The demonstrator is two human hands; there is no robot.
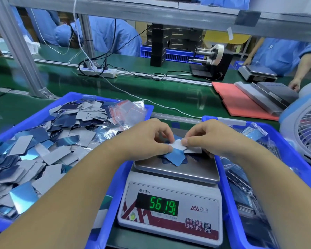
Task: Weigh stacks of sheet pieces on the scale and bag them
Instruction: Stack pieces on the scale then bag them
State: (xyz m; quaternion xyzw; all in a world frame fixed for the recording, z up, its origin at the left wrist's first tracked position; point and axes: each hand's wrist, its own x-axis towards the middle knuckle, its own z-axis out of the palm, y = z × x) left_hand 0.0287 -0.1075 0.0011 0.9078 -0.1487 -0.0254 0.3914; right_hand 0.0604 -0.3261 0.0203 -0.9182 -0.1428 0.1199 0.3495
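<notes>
Thin blue-and-grey sheet pieces fanned on the white digital scale at table centre — left hand and right hand each pinching a piece at 12 o'clock, likely adjusting count to weight.

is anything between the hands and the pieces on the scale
Nothing visible. The left hand and right hand already pinch the sheet pieces lying on the scale pan, fingers touching them directly.

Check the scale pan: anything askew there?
Yes. The sheet pieces on the scale pan lie fanned at different angles, not squared into a stack; both hands, left hand and right hand, pinch them.
</notes>
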